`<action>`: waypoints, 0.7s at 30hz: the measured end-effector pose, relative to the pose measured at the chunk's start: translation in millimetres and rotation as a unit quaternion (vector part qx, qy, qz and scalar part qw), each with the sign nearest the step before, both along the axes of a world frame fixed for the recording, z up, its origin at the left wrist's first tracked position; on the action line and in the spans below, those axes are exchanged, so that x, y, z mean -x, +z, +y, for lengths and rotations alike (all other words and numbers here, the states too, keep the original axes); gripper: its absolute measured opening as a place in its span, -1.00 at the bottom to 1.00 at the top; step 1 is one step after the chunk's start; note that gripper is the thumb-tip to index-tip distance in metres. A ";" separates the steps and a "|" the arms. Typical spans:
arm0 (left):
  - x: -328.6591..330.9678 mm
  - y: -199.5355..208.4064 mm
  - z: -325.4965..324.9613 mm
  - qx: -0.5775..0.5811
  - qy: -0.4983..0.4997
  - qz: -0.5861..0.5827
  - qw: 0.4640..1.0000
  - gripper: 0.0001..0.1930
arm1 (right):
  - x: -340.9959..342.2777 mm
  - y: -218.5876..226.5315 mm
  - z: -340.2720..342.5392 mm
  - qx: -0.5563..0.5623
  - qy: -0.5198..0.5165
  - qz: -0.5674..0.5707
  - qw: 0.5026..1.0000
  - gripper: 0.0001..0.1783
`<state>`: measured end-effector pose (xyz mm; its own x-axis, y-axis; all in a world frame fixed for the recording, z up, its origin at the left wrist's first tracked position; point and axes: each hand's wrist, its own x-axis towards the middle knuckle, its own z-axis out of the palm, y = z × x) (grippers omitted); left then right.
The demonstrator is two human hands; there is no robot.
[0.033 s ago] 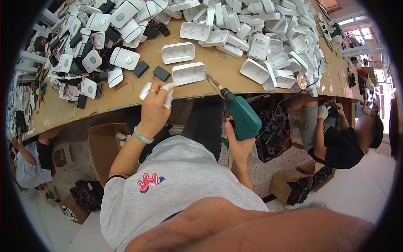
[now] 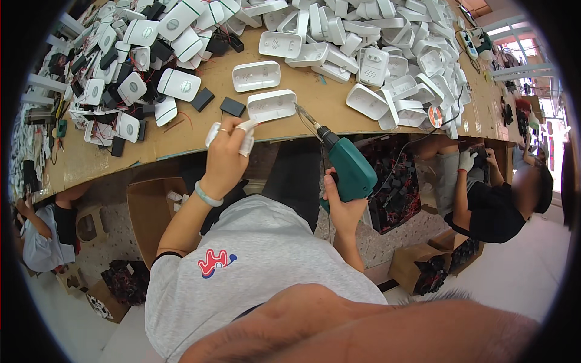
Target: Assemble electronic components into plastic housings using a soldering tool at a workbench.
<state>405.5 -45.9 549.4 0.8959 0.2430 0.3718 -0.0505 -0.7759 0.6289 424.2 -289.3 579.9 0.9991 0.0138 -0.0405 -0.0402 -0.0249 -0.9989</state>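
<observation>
My right hand (image 2: 345,209) grips a green soldering gun (image 2: 352,168) by its handle. The metal tip points up and left, at the right end of a shallow white plastic housing (image 2: 272,106) near the table's edge. My left hand (image 2: 225,158) is just below that housing, white coverings on some of its fingers and a pale bangle on the wrist. Its fingers are bent together, with the covered fingertips close to the housing's lower left corner. What they pinch, if anything, is too small to make out. A black box (image 2: 232,107) lies beside the housing.
A second white housing (image 2: 256,77) lies behind. Piled housings (image 2: 369,103) fill the back right; white units with black boxes and wires (image 2: 180,84) crowd the left. A cardboard box (image 2: 151,212) stands below the table. One co-worker (image 2: 493,202) sits at right, another (image 2: 48,233) at left.
My left hand has shifted slightly to the right, and its covered fingers have drawn closer together. The soldering gun and the housing have hardly moved.
</observation>
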 end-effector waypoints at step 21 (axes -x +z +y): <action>-61.8 -1.6 -23.3 -0.225 0.037 0.000 0.974 -0.72 | -25.4 -34.6 -3.6 0.150 0.095 -0.016 0.984 -0.75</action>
